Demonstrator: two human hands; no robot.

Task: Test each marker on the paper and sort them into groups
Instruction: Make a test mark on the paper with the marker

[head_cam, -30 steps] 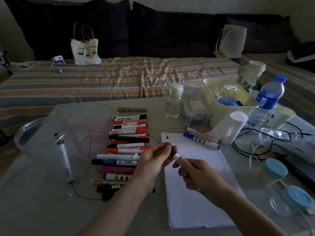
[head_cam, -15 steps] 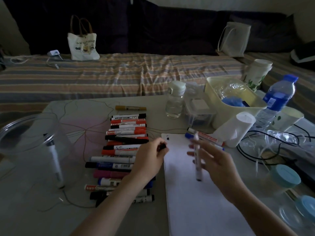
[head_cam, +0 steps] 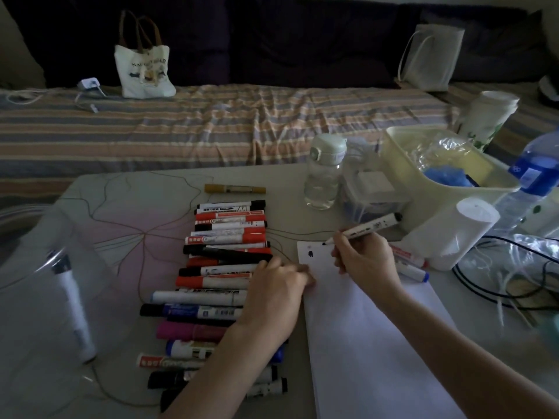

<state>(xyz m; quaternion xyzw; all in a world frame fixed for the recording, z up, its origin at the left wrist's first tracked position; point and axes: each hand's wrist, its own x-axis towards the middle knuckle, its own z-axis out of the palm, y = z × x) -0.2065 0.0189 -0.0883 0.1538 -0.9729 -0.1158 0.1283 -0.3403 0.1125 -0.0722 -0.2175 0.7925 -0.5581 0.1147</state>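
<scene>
Presently the right hand (head_cam: 364, 258) grips an uncapped white marker (head_cam: 367, 227), its black tip touching the top left corner of the paper (head_cam: 375, 343) beside a small black scribble (head_cam: 310, 253). Curled at the paper's left edge, the left hand (head_cam: 276, 293) pinches something hidden, just beside the row of markers (head_cam: 223, 267) on the counter (head_cam: 127, 213).

R hand (head_cam: 364, 257) grips a white marker (head_cam: 367, 227), tip on the paper (head_cam: 372, 334) at its 11 o'clock corner, beside a dark scribble (head_cam: 310, 253). L hand (head_cam: 279, 293) rests at the paper's 9 o'clock edge, over the marker row (head_cam: 217, 285).
</scene>
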